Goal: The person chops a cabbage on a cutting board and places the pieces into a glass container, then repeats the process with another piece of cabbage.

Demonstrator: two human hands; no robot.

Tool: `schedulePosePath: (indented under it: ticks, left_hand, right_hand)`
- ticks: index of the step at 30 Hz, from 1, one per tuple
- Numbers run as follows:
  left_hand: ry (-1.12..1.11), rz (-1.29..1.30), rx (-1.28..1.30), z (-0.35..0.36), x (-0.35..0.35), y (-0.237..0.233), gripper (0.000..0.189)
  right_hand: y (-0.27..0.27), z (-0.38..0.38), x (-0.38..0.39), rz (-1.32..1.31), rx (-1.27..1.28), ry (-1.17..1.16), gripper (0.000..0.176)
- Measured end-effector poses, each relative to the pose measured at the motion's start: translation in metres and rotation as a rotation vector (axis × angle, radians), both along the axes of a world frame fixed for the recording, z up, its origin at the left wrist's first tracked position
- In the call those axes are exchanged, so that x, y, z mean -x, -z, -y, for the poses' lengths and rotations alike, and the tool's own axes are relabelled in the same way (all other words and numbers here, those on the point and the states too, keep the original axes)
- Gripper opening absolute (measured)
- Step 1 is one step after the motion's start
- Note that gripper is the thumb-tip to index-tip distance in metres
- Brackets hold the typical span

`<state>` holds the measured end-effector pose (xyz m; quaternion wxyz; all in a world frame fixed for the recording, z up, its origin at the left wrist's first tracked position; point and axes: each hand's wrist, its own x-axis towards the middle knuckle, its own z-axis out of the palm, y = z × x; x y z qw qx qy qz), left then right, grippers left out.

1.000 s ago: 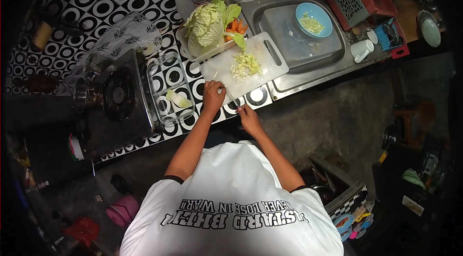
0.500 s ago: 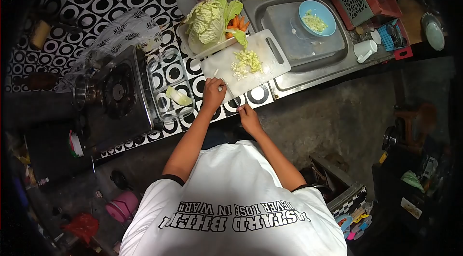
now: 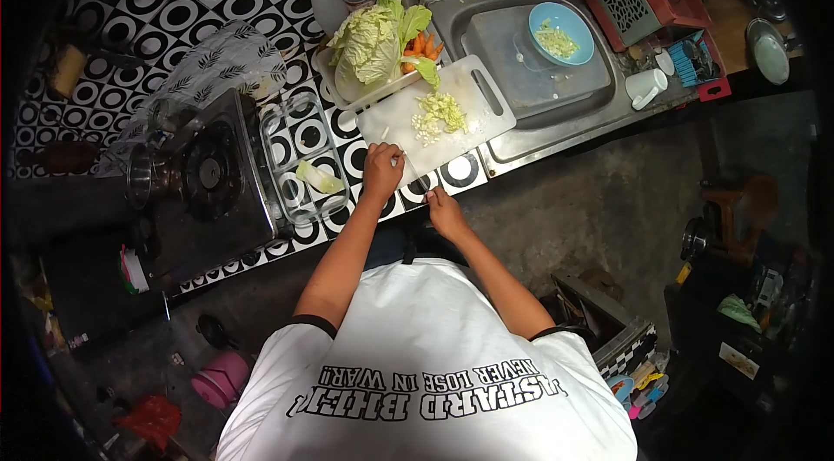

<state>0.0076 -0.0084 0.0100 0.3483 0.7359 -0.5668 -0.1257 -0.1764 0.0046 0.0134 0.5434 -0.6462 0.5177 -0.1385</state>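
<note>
My right hand (image 3: 444, 209) is closed on the handle of a knife (image 3: 417, 177), whose blade reaches up over the near edge of the white cutting board (image 3: 479, 118). My left hand (image 3: 383, 170) is at the board's near left corner, fingers bent together beside the blade; what they hold is too small to make out. A small pale piece (image 3: 385, 132) lies just above these fingers. Chopped pale green cabbage (image 3: 443, 111) and small white bits (image 3: 425, 128) are heaped mid-board. A glass dish (image 3: 269, 167) with a pale leaf piece (image 3: 320, 177) is left of my left hand.
Behind the board, a tray (image 3: 347, 101) holds a cabbage (image 3: 367, 44) and carrots (image 3: 423, 47). A blue bowl (image 3: 585, 33) with chopped pieces is over the steel sink (image 3: 556, 138). A white mug (image 3: 644, 86) is at the right, a stove (image 3: 228, 213) at the left.
The whole view has shifted slightly. Both hands stay close to the same place at the board's near edge, and the chopped pile looks unchanged.
</note>
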Motion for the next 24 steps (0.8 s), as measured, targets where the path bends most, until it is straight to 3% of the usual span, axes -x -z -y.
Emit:
schedulePosePath:
  ticks: [14,24]
  left_hand:
    - [0.074,-0.050,-0.023,0.000,-0.009,0.003,0.007]
    - [0.091,-0.050,0.035,0.000,-0.009,0.009,0.008]
  right_hand:
    - [-0.049,0.003,-0.019,-0.398,0.016,-0.144,0.033]
    - [-0.055,0.011,-0.021,-0.438,0.095,-0.227,0.028]
